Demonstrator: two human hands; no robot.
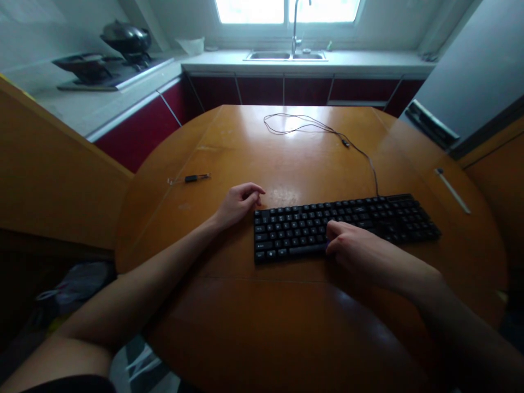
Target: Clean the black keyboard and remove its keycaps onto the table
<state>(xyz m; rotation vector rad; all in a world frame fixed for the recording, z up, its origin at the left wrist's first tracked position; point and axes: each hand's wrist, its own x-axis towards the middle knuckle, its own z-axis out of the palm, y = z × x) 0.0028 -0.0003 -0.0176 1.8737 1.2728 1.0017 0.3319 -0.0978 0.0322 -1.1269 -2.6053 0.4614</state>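
A black keyboard [303,226] lies on the wooden table [262,322], its cable [370,164] running off the back edge. My right hand [347,243] is over the keyboard's lower middle, its fingers pinched together. A sliver of something blue-purple shows at those fingertips, mostly hidden by the hand, so its kind is unclear. Beside the keyboard's upper left corner, my left hand [241,203] rests on the table with its fingers curled in. Nothing shows in the left fingers.
Left on the table lies a small pen-like thing with a black middle [191,178]. At the right is a thin pale stick with a dark head [453,191]. The cable's loops lie at the back. Beyond are a sink [268,56], a stove with pans [126,41] and a fridge [462,71].
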